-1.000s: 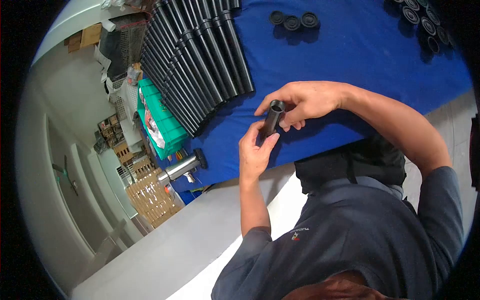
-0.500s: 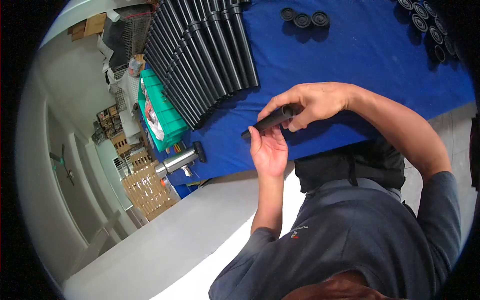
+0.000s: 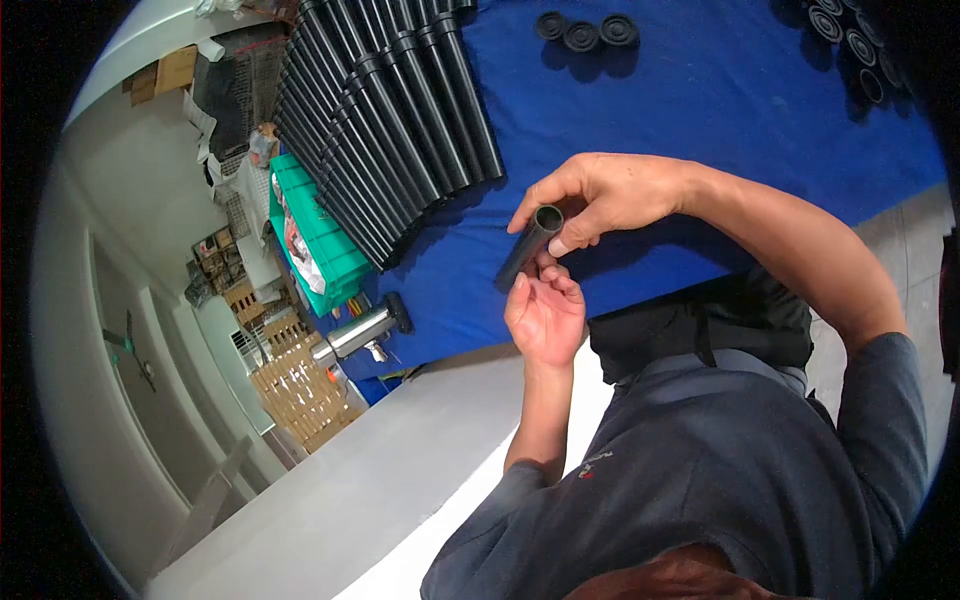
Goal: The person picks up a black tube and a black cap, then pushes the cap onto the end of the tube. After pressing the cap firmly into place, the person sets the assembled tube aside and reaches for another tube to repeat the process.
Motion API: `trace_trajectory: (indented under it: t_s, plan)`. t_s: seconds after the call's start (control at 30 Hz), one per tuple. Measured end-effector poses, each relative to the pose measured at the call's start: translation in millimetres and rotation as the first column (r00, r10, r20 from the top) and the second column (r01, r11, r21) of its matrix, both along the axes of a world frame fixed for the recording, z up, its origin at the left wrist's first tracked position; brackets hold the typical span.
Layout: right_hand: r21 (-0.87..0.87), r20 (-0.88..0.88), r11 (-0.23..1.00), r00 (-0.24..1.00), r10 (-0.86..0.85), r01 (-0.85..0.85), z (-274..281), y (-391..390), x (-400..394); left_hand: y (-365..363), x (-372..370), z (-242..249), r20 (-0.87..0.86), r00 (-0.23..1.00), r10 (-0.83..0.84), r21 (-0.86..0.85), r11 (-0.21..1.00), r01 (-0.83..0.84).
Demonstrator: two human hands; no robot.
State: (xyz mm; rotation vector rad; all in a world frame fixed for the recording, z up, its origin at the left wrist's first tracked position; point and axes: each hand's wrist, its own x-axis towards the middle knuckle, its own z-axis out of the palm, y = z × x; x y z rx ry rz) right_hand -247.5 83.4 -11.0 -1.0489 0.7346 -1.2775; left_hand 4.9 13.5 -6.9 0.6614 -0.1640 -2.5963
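Observation:
A short black tube (image 3: 526,252) is held over the near part of the blue cloth, tilted so that its round open end faces up toward me. My right hand (image 3: 615,200) reaches in from the right, back upward, with its thumb and fingers on either side of the tube near the open end. Beneath, my left hand (image 3: 550,315) has its palm turned up. Its curled fingers and thumb grip the tube's lower part, though the exact contact is partly hidden.
Long black tubes (image 3: 400,110) lie in rows at the upper left. Beside them are a green crate (image 3: 325,245) and a silver cylindrical tool (image 3: 357,330). Three black round caps (image 3: 582,36) sit at the back, with several ringed black parts (image 3: 860,47) at far right on the blue cloth (image 3: 700,90).
The tube has swung from nearly level to a steeper tilt, its open end now showing. My right hand has shifted slightly left and up; the left hand's fingers have curled more.

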Motion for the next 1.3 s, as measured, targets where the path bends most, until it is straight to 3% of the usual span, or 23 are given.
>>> trace_trajectory:
  t_s: [0.23, 0.53, 0.63, 0.67, 0.73, 0.83, 0.9, 0.97, 1.1, 1.3]
  plan:
    - [0.020, 0.042, 1.000, 0.999, -0.003, 0.002, 2.3, 2.0, 1.0, -2.2, 4.2, -3.3, 0.021, 0.999, 0.029, 0.060, 0.998, -0.030]
    - [0.007, -0.012, 0.999, 0.999, -0.052, 0.052, -6.0, -1.3, 1.9, 9.9, -16.0, -2.1, 0.063, 0.992, -0.107, -0.075, 0.991, 0.111]
    - [-0.042, -0.117, 0.994, 0.987, -0.108, 0.104, -5.7, -1.9, 0.9, 5.8, -27.4, -9.6, -0.003, 1.000, -0.013, -0.046, 0.999, 0.012]
    - [-0.072, -0.162, 0.989, 0.977, -0.140, 0.130, -5.5, -0.7, -0.8, 5.3, -31.5, -9.0, 0.112, 0.991, 0.067, -0.150, 0.987, -0.050]
    - [0.006, -0.204, 0.995, 0.974, -0.093, 0.097, -1.4, 1.2, -5.8, -5.5, -47.7, 6.4, 0.122, 0.984, 0.130, -0.449, 0.892, -0.062]
    - [0.065, -0.255, 0.998, 0.967, 0.020, -0.003, -6.0, 0.0, -5.3, -35.3, -78.9, 40.6, 0.109, 0.987, 0.114, -0.797, 0.603, 0.019]
    - [0.104, -0.320, 0.984, 0.932, 0.168, -0.142, -5.6, -1.0, -4.5, -59.6, -101.1, 59.3, 0.128, 0.991, -0.050, -0.837, 0.531, 0.135]
    - [0.092, -0.351, 0.978, 0.913, 0.210, -0.189, -3.6, -2.3, -5.3, -82.4, -129.1, 58.6, 0.174, 0.970, -0.169, -0.826, 0.511, 0.237]
    - [0.105, -0.320, 0.976, 0.923, 0.215, -0.191, -3.9, 0.8, -4.2, -105.8, -189.0, 42.0, 0.401, 0.893, -0.204, -0.822, 0.349, 0.449]
    - [0.086, -0.304, 0.977, 0.929, 0.210, -0.193, -2.2, 0.1, -4.7, -118.1, -246.1, 18.4, 0.506, 0.831, -0.231, -0.774, 0.304, 0.556]
